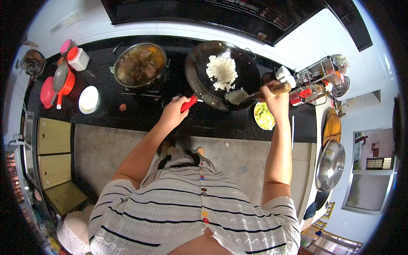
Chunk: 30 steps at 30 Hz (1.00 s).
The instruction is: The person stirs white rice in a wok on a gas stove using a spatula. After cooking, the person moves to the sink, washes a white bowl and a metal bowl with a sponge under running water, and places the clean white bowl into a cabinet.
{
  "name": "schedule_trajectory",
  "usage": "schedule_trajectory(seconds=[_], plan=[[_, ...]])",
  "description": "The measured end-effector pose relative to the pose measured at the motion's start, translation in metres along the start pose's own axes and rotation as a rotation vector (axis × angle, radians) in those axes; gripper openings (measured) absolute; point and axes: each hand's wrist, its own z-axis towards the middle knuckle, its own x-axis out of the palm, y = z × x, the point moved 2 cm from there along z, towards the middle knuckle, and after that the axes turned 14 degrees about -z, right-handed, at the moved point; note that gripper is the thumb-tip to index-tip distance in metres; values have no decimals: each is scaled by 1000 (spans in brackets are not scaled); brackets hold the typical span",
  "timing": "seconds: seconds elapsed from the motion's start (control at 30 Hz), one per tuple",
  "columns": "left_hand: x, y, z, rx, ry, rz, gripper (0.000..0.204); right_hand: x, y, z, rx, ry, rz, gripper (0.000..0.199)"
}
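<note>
My left hand [173, 112] is wrapped round the red handle [189, 103] of a dark wok [197, 76], on the near left side of its rim. In the wok lies a loose heap of white, crumbly food that looks like cooked rice [221, 71], with stray bits on the wall around it. My right hand [275, 98] grips a wok spatula [237, 97] by its wooden handle. Its metal blade is inside the wok's near right side, just below the heap. Beneath my right wrist stands a bowl of chopped yellow-green vegetables [264, 116].
Left of the wok, a wide pot of brothy stew [140, 65] sits on the stove. A white bowl [89, 100], red-lidded jar [78, 59] and red strainer or pan [66, 83] stand farther left. A condiment rack [318, 74], wooden board [332, 126] and steel lid [330, 165] are at right.
</note>
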Motion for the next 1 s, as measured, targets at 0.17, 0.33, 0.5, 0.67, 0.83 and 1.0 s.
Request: schedule_trajectory(seconds=[0.17,0.33,0.5,0.67,0.83,1.0], plan=[[5,1,4,45,-1,-21,39,62,-69,30,-28,-179,-31,11],[3,4,1,-5,-8,-11,39,56,-12,41,-276,-174,18,8],[2,0,1,-9,0,-38,38,30,13,46,-275,-201,-39,6],[5,-2,5,5,4,-35,38,80,-56,40,-289,-197,295,5],[1,4,-2,14,4,5,39,97,-66,36,-124,-254,430,3],[5,-7,5,38,21,-22,38,94,-109,33,-139,-306,104,7]])
